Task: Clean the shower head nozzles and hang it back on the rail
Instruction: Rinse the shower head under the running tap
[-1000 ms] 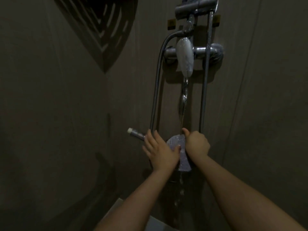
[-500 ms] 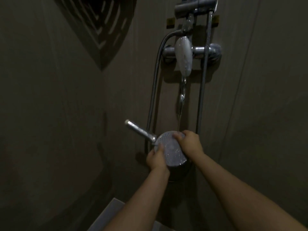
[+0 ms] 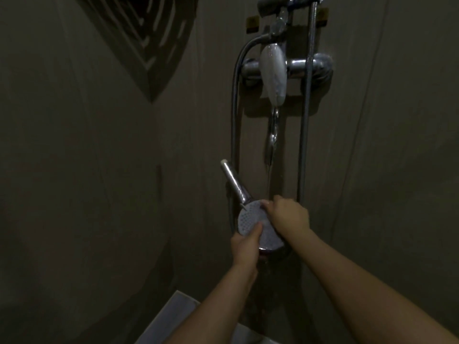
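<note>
- The shower head (image 3: pixel 250 219) is held low in front of the tiled wall, well below the mixer valve (image 3: pixel 298 68), with its round nozzle face turned up toward the camera.
- Its chrome handle (image 3: pixel 234 183) points up and to the left from the disc, ending in a pale tip, and lies just beside the hose (image 3: pixel 233 125) that runs down the wall from the mixer valve.
- The left hand (image 3: pixel 246 247) is closed around the lower left edge of the shower head; the thumb is laid over the nozzle face and the other fingers are hidden behind the disc.
- The right hand (image 3: pixel 289 216) is curled at the upper right edge of the shower head, with the fingertips (image 3: pixel 267 203) pressed on the nozzle face near the neck; how much of the rim is gripped cannot be told.
- A thin stream of water (image 3: pixel 272 145) falls from the spout (image 3: pixel 273 78), a pale oval piece hanging at the centre of the mixer valve, and reaches the area just above the right hand.
- The rail (image 3: pixel 306 120) is seen as a vertical metal rod passing in front of the right part of the mixer valve and running down behind the right hand.
- A dark fan-shaped shadow (image 3: pixel 151 38) is cast on the wall far to the upper left of the mixer valve.
- A pale ledge (image 3: pixel 171 316) is seen far below the mixer valve, under the left forearm, in dim light.
</note>
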The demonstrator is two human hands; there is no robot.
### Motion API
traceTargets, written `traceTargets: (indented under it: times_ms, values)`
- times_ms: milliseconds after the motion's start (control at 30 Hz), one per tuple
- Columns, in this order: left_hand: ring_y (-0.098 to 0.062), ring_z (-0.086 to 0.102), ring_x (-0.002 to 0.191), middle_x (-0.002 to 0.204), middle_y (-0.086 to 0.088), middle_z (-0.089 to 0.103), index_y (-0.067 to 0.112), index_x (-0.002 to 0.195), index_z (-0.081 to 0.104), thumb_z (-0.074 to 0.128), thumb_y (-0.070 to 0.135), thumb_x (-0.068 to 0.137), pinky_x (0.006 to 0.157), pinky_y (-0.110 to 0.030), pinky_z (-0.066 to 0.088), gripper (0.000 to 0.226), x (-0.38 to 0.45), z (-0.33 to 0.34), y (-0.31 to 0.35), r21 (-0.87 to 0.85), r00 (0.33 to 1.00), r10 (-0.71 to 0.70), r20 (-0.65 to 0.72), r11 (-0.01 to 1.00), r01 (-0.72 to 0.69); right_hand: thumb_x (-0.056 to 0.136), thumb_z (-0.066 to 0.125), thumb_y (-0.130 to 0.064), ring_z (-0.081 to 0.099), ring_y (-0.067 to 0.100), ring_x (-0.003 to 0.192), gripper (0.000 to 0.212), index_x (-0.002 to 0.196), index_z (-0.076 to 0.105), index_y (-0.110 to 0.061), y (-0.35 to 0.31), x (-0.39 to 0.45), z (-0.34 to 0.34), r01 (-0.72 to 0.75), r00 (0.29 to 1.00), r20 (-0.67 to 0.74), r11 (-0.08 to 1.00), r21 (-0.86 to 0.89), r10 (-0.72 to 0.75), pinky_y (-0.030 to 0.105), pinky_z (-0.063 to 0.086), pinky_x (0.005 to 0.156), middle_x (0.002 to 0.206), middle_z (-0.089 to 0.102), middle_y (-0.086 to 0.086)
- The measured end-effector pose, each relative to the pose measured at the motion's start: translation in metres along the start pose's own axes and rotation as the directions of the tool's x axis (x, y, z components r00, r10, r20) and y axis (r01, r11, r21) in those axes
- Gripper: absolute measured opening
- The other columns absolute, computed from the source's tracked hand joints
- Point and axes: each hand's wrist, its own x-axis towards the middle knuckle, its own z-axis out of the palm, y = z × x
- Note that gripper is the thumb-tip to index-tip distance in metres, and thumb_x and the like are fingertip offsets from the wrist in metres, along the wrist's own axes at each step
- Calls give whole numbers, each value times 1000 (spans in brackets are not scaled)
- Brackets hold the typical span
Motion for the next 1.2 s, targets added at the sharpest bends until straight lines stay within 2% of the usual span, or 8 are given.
traceTargets:
  times_ms: [100,267,433,667,767,867,1067,1200]
  values:
    - [-24,68,82,96,-14,71,1,112,63,69,12,81,75,-33,56,33,1,-4,3,14,1000,16,24,1000,-16,90,41,-59,54,30,112,61,121,50,-8,-13,-10,5,2,1000,31,993,115,-5,36,44,87,121,54,14]
    - [-28,67,93,107,-15,68,4,119,58,60,8,88,84,-37,56,31,-4,-24,12,141,990,-18,139,990,-2,100,33,-36,61,26,96,39,135,43,-20,-8,-11,4,88,996,12,996,-25,-87,32,44,67,113,57,11]
    - [-27,62,100,115,-13,64,5,122,55,59,5,88,89,-37,52,34,9,-31,41,396,981,-38,192,917,-42,96,41,-43,57,25,84,39,114,50,-9,-19,-14,9,-66,997,-25,941,333,79,27,36,66,98,59,10]
    - [-20,62,91,104,-9,66,6,113,61,70,7,80,78,-29,53,35,30,-45,64,650,972,56,230,735,-196,91,53,-37,56,20,97,39,121,45,-13,-11,-19,14,-109,983,-55,808,579,172,36,47,81,122,55,9]
    - [-10,61,69,80,-1,64,6,94,67,76,17,76,53,-14,49,23,38,-58,85,787,963,54,264,565,-247,77,70,-43,35,25,133,78,139,33,-12,1,-15,6,142,958,-276,960,242,-72,41,32,109,144,35,8]
    - [-6,59,62,72,0,63,14,71,63,79,19,73,51,-14,47,17,41,-63,105,870,952,23,305,400,-288,73,71,-49,20,24,144,96,148,21,-18,13,-2,-3,370,929,85,915,-160,-361,39,13,118,154,26,5]
    - [-12,60,72,77,-2,65,8,87,72,81,21,69,61,-21,47,24,41,-53,137,880,912,98,397,241,-409,83,65,-35,57,28,114,42,119,55,-16,13,15,1,226,946,285,942,-247,-152,35,45,92,123,60,10]
    - [-16,57,77,79,-6,63,11,83,69,83,21,67,68,-29,45,23,45,-44,139,811,872,362,329,365,-457,78,67,-41,62,28,105,43,111,61,-14,15,14,12,96,946,318,992,-82,-65,32,48,81,115,64,12]
